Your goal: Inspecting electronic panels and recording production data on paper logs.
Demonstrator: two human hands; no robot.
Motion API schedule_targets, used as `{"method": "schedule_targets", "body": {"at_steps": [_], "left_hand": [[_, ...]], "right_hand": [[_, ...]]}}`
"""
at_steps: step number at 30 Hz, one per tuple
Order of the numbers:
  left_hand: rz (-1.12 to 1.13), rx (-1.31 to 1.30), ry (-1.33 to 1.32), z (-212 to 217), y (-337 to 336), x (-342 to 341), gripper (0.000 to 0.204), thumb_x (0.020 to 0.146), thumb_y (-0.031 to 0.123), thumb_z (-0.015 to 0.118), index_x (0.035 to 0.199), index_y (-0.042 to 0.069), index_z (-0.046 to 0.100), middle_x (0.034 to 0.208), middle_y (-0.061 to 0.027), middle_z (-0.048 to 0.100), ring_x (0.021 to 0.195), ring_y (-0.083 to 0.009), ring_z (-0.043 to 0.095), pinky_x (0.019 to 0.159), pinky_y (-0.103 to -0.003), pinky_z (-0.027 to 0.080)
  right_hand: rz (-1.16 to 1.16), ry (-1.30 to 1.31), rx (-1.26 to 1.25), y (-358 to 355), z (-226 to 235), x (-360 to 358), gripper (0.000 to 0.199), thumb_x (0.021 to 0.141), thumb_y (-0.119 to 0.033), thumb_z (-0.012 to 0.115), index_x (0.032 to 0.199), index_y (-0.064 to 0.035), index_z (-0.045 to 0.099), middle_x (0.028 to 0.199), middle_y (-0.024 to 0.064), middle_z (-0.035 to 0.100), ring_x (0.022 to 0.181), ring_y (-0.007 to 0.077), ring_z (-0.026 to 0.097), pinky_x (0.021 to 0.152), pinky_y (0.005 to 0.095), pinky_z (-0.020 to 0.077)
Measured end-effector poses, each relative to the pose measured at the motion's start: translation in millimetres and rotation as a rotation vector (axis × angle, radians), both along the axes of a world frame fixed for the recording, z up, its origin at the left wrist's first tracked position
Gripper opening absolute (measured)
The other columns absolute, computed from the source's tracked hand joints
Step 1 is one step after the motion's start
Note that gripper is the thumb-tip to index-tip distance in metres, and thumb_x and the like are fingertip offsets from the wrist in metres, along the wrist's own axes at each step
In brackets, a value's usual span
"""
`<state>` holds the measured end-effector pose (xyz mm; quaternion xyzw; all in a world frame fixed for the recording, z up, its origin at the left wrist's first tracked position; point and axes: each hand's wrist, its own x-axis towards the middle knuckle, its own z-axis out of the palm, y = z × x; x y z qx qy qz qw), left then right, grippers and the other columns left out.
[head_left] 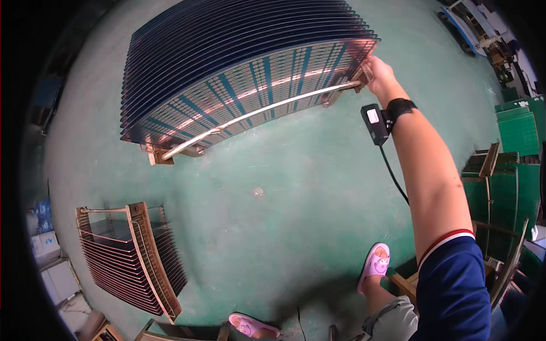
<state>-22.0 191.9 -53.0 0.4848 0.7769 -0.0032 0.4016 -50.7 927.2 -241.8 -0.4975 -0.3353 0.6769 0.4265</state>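
At the upper middle of the frame, the rack (293, 99) stands on the green floor (284, 221), carrying a dense row of dark panels (244, 34). Fill state: judged full or nearly full, as no gap shows in the visible row; the row's far end is cut off by the upper edge. Work remaining on it cannot be judged from this view.

Right hand (380, 75): positioned at the rack's right end, fingers bent. Whether they are clamped on the frame or a panel edge, or merely touching, cannot be told. Left hand: outside the frame.

Right arm (429, 156): extended, nearly straight, reaching upward from the lower right. Its wrist bears a black strap (402, 107) and a small device (375, 124).

Second rack (149, 256): lower left, well apart from the first; its fill is unclear. Green boards (520, 133): upright, right edge.
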Motion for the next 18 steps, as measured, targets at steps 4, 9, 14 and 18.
{"method": "schedule_targets", "body": {"at_steps": [4, 9, 14, 18], "left_hand": [[0.19, -0.015, 0.032, 14.4, 38.2, -2.0, 0.026, 0.075, 0.017, 0.057, 0.097, 0.006, 0.065, 0.101, -0.0144, 0.062, 0.096, -0.0337, 0.056, 0.087, -0.045, 0.042], [0.237, -0.01, 0.013, 28.1, 42.0, 2.8, 0.025, 0.074, 0.013, 0.057, 0.097, 0.004, 0.064, 0.097, -0.0149, 0.063, 0.092, -0.0337, 0.057, 0.085, -0.044, 0.043], [0.241, 0.06, -0.03, 33.1, 27.6, 21.2, 0.023, 0.073, 0.009, 0.058, 0.095, 0.003, 0.063, 0.094, -0.0141, 0.063, 0.087, -0.0329, 0.058, 0.082, -0.042, 0.045], [0.228, 0.078, 0.0, 30.5, -15.0, 40.3, 0.022, 0.073, 0.008, 0.06, 0.094, 0.004, 0.063, 0.09, -0.0148, 0.062, 0.082, -0.0332, 0.059, 0.077, -0.041, 0.046]], "right_hand": [[-0.024, -0.072, -0.067, 5.7, -4.3, -5.6, 0.021, 0.087, -0.004, 0.045, 0.107, -0.0009, 0.053, 0.102, 0.0127, 0.06, 0.092, 0.0263, 0.06, 0.083, 0.0452, 0.0468], [0.062, -0.062, -0.009, 2.8, -11.9, 16.5, 0.025, 0.089, -0.004, 0.045, 0.113, -0.0012, 0.05, 0.108, 0.0115, 0.059, 0.097, 0.0265, 0.059, 0.089, 0.043, 0.0458], [0.083, 0.06, 0.058, -25.9, -19.2, 57.4, 0.023, 0.091, -0.001, 0.042, 0.111, -0.0033, 0.051, 0.106, 0.0072, 0.06, 0.099, 0.0196, 0.059, 0.091, 0.03, 0.0451], [-0.004, 0.174, 0.03, -107.4, -15.8, 91.3, 0.021, 0.091, -0.002, 0.043, 0.11, -0.0021, 0.051, 0.105, 0.0068, 0.06, 0.098, 0.018, 0.059, 0.09, 0.0274, 0.046]]}}
